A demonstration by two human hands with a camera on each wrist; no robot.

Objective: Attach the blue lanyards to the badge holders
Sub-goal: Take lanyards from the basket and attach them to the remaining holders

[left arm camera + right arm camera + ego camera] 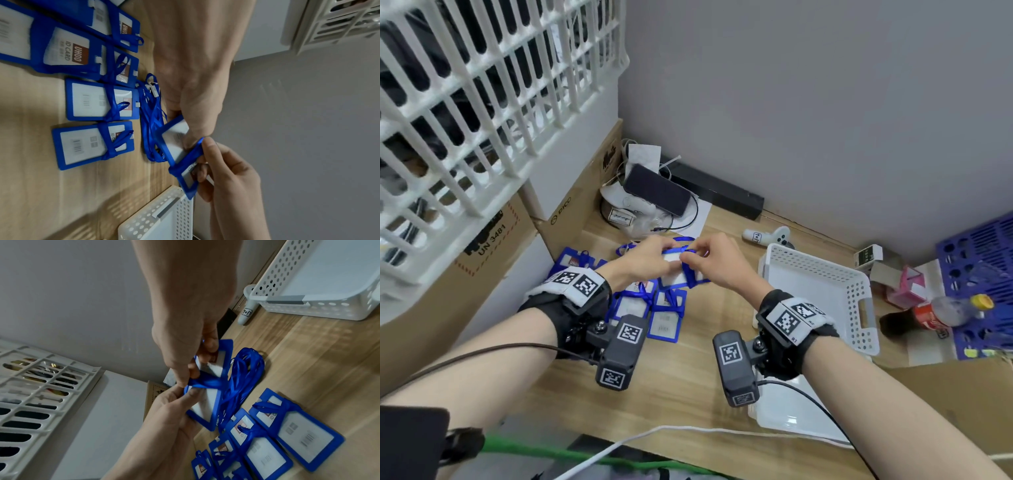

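Your left hand (645, 262) and right hand (717, 263) meet above the wooden table (688, 387), both closed on one blue badge holder (176, 138) held clear of the surface. Your left fingers grip the holder's frame; your right thumb and fingers pinch the blue lanyard (207, 382) wrapped across the holder's middle, the rest of its ribbon trailing down in a loose bundle onto the table. Beneath and just nearer you lie the wrapped badge holders (654, 308), several in a cluster, each with a lanyard tied round it. A white perforated basket (859, 291) stands to your right, apart from the cluster.
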